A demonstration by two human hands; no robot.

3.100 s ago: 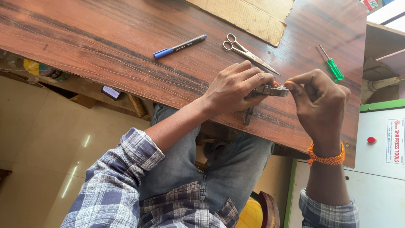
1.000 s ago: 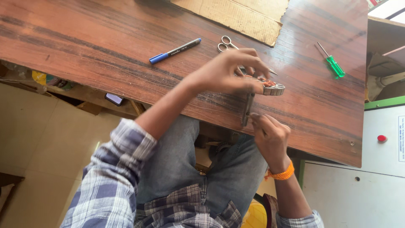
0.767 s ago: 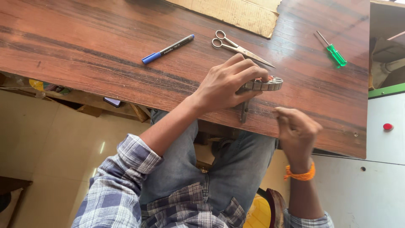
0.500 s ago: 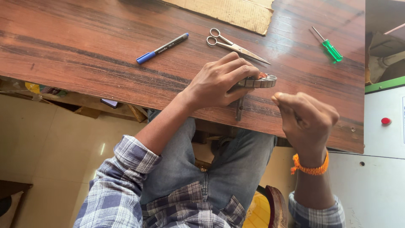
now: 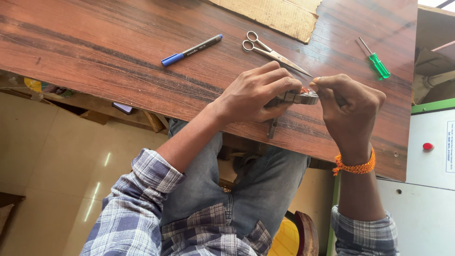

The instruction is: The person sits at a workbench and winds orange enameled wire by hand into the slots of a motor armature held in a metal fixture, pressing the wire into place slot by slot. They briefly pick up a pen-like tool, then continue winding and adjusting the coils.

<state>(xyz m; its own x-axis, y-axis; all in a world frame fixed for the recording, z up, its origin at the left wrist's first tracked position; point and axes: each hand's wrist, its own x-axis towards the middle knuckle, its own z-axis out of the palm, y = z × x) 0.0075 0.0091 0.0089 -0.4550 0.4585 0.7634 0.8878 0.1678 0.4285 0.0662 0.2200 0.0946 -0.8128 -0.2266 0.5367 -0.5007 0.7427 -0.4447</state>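
- Left hand (image 5: 253,95) clamps small grey metal part (image 5: 297,97) at near edge of wooden table (image 5: 95,52).
- Right hand (image 5: 350,106) pinches part's end, fingertips closed.
- Judgement: brace part on table; keep scissors (image 5: 272,51) clear.

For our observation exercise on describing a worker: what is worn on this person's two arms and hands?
Both hands are bare, without gloves or rings in view. The left hand comes from a blue, grey and white plaid shirt sleeve rolled up the forearm. The right hand has an orange braided thread band around its wrist, and the same plaid sleeve rolled further down the arm.
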